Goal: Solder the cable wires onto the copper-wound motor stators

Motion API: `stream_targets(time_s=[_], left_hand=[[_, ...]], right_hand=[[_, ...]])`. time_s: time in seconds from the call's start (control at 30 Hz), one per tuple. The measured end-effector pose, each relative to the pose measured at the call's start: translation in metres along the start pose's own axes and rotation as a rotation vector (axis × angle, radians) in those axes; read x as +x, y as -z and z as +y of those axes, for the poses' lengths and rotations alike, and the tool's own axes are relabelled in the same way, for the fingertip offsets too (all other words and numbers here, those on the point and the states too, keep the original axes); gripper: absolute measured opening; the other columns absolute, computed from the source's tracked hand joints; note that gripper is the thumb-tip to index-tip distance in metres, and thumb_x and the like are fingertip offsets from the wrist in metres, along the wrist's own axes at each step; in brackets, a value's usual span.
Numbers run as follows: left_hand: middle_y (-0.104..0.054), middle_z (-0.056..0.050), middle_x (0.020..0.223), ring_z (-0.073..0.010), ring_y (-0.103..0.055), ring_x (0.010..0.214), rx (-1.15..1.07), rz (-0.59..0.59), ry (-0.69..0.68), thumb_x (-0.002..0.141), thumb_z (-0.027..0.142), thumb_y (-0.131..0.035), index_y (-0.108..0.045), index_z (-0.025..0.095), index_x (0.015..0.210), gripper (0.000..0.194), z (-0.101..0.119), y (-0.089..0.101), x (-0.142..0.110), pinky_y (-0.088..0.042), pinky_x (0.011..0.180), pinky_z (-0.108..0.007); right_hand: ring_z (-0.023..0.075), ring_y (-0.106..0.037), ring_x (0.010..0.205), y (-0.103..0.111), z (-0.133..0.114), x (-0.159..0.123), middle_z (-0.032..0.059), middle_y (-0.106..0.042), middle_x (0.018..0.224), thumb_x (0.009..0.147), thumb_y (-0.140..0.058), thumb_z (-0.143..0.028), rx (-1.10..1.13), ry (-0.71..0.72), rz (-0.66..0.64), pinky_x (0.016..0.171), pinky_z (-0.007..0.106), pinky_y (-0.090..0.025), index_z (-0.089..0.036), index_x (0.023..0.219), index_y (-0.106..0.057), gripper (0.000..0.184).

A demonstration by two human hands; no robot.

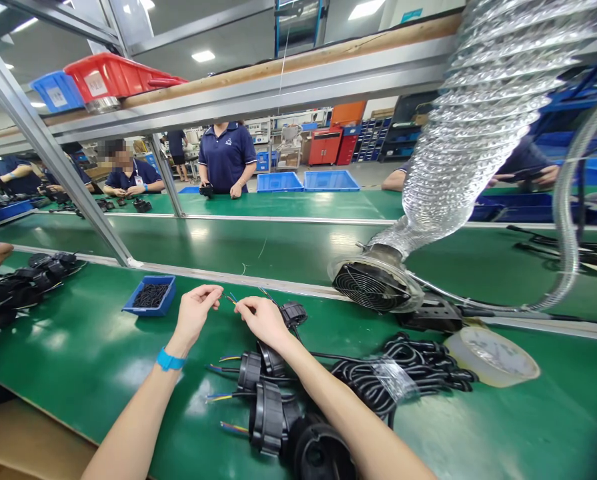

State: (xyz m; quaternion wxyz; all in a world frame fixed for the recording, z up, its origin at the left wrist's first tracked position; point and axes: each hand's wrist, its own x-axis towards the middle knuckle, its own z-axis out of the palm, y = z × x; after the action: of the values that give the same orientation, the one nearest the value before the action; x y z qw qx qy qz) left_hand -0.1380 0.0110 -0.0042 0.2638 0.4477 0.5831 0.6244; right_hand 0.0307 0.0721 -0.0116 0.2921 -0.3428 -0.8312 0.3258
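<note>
My right hand (264, 321) pinches thin coloured wires (231, 299), whose ends point left. Just left of the wire ends, my left hand (198, 310), with a blue band on its wrist, has its thumb and fingertips pressed together. Whatever is between those fingertips is too small to make out. Beyond my right hand sits a small black round part (293, 312). Several black ring-shaped housings (267, 417) lie below my right hand and forearm, with bare-ended coloured wires (235, 428) sticking out to the left. A blue bin (165, 305) of small black pieces stands left of my left hand.
A fan-like black grille (371, 288) under a silver flexible duct (441, 143) stands at right. Nearby lie coiled black cables (395, 373) and a translucent tub (493, 357). More black parts (23, 287) lie far left. A metal post (63, 153) rises at left; co-workers are across the bench.
</note>
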Motion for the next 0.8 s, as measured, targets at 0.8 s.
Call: stream_targets(time_s=[0.8], left_hand=[[-0.073, -0.004, 0.089, -0.0214, -0.065, 0.077, 0.538, -0.242, -0.209, 0.077, 0.057, -0.064, -0.076, 0.024, 0.085, 0.035, -0.001, 0.02, 0.003, -0.051, 0.07, -0.028]], right_hand=[[0.0159, -0.07, 0.09, -0.005, -0.004, -0.002, -0.0012, -0.078, 0.095, 0.095, -0.051, -0.034, -0.168, 0.054, 0.047, 0.075, 0.022, -0.045, -0.027, 0.092, -0.078, 0.028]])
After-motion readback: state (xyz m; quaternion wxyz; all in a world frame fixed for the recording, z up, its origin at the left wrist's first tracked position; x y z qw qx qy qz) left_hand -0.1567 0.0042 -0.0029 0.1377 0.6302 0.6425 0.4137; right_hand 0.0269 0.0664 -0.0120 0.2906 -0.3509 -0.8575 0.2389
